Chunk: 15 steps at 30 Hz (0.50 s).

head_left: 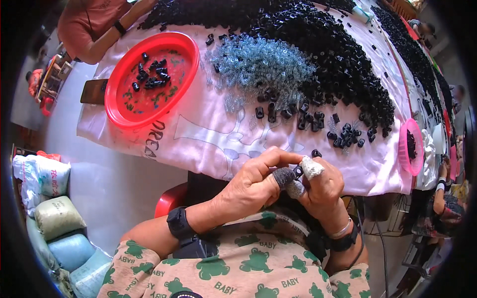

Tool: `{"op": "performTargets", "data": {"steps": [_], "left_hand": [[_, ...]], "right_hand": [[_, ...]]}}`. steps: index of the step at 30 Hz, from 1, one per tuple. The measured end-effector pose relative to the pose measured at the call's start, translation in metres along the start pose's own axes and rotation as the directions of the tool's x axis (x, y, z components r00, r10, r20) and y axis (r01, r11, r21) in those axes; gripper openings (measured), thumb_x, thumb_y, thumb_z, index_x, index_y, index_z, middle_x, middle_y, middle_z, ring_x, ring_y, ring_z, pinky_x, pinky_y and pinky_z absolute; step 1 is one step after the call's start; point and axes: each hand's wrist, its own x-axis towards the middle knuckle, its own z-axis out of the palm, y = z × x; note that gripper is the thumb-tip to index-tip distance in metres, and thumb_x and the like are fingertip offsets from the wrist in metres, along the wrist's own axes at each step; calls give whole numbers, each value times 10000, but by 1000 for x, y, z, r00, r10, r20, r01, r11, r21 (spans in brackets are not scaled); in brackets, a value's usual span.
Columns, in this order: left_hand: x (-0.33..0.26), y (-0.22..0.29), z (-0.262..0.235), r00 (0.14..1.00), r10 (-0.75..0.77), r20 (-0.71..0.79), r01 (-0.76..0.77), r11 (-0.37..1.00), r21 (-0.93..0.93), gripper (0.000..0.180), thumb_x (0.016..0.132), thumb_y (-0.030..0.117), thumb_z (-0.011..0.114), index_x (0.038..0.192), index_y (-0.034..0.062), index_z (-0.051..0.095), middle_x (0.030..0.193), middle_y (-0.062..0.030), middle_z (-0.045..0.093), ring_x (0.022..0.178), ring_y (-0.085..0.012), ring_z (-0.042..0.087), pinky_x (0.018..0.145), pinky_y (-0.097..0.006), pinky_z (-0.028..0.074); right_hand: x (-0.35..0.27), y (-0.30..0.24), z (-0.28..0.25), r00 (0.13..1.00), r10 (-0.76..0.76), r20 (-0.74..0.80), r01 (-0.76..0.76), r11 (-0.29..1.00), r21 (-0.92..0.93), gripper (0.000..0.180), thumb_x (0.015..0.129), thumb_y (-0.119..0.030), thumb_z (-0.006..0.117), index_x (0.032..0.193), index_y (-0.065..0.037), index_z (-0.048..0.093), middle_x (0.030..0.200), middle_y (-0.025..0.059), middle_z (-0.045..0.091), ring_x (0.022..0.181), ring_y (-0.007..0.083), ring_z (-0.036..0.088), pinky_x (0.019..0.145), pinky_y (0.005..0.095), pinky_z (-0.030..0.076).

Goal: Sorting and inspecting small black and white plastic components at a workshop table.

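1. Looks like a table (370, 174) with a pale pink cloth (191, 161) on top.
2. Has a round red tray (193, 59) at the left.
3. Holds a heap of tiny shiny springs (266, 59) in the middle.
4. Carries a big pile of small black pieces (343, 64) behind the springs and to their right.
5. Has loose black bits (345, 139) near the front edge.

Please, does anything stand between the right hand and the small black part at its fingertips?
Only finger covers: the right hand wears a white finger cover and a grey finger cover beside the small black part. Nothing else visible stands between them.
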Motion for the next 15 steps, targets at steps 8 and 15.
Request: {"op": "performTargets", "data": {"steps": [8, 15], "left_hand": [[4, -12, -4, 988, -77, -130, 5, 874, -485, 272, 976, 139, 453, 1188, -16, 522, 867, -32, 509, 594, -87, 481, 499, -219, 387], [1, 1, -4, 994, -98, -51, 89, 984, -153, 206, 881, 107, 521, 1052, 22, 596, 680, 54, 482, 541, -8, 381, 475, -178, 296]], "right_hand": [[0, -2, 2, 997, 80, 18, -81, 997, 17, 313, 696, -97, 749, 913, 26, 561, 664, 94, 504, 549, 278, 508, 490, 367, 407], [-4, 1, 6, 999, 35, 37, -37, 997, 68, 332, 697, -89, 725, 966, 16, 560, 680, 102, 512, 562, 285, 506, 502, 386, 399]]}}
